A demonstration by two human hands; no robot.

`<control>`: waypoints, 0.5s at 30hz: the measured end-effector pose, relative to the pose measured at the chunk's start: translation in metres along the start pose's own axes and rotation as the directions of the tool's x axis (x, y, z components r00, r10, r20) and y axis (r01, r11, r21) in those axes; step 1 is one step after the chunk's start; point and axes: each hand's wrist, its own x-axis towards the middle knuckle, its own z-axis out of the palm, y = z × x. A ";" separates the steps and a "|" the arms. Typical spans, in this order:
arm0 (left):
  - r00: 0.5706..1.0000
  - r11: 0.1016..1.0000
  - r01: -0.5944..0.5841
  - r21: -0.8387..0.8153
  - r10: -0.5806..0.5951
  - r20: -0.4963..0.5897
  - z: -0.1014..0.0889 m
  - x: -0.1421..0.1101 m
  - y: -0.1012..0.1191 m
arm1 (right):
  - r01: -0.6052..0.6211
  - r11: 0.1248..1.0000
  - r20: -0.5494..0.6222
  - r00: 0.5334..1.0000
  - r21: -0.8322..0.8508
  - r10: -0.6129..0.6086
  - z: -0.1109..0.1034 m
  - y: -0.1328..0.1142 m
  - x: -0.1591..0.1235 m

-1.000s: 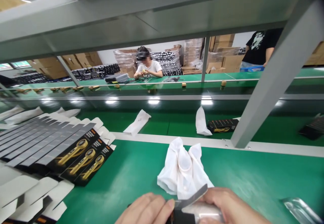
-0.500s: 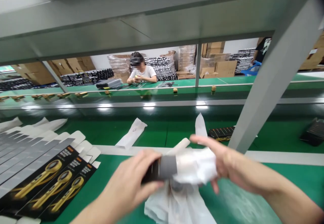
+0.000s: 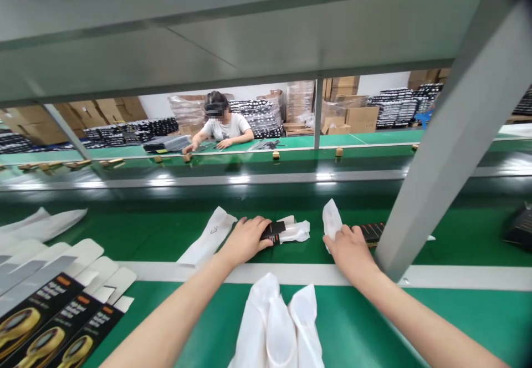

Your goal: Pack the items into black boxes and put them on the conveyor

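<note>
My left hand (image 3: 245, 240) reaches over the white rail and lies on a black box (image 3: 272, 232), whose other end sits in a white cloth pouch (image 3: 295, 231) on the green conveyor belt (image 3: 124, 235). My right hand (image 3: 351, 251) touches the lower end of an upright white pouch (image 3: 331, 218). Just beyond those fingers lies a black and gold box (image 3: 373, 232). Another white pouch (image 3: 208, 238) lies flat left of my left hand. Both forearms stretch across the near green bench (image 3: 366, 323).
A heap of white pouches (image 3: 276, 329) lies on the near bench, with printed black flat cartons (image 3: 45, 312) at the left. A grey steel post (image 3: 449, 135) slants down right of my right hand. Beyond the belt, a co-worker (image 3: 224, 124) sits at another bench before stacked cartons.
Both hands have moved forward from above the near bench to the far belt. The black box, sleeved in white, now rests on that belt beneath my left hand.
</note>
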 end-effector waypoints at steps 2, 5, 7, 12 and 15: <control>0.998 0.992 0.056 -0.113 -0.060 -0.036 -0.003 -0.003 0.015 | 0.004 1.000 -0.036 0.999 0.017 -0.004 -0.007 0.003 -0.007; 0.978 0.920 0.186 -0.344 -0.207 -0.023 -0.009 -0.020 0.054 | -0.001 0.996 -0.114 0.993 0.092 0.012 -0.028 -0.001 -0.030; 0.966 0.833 0.257 -0.490 -0.240 0.100 -0.011 -0.038 0.088 | 0.029 0.989 -0.158 0.987 0.147 -0.005 -0.044 -0.011 -0.055; 0.845 0.024 0.516 -0.856 -0.176 0.505 -0.006 -0.085 0.167 | 0.303 0.930 -0.468 0.866 0.210 -0.177 -0.060 -0.058 -0.133; 0.747 -0.224 0.509 -0.831 -0.363 0.556 -0.003 -0.108 0.190 | 0.378 0.873 -0.543 0.824 0.309 -0.164 -0.039 -0.076 -0.174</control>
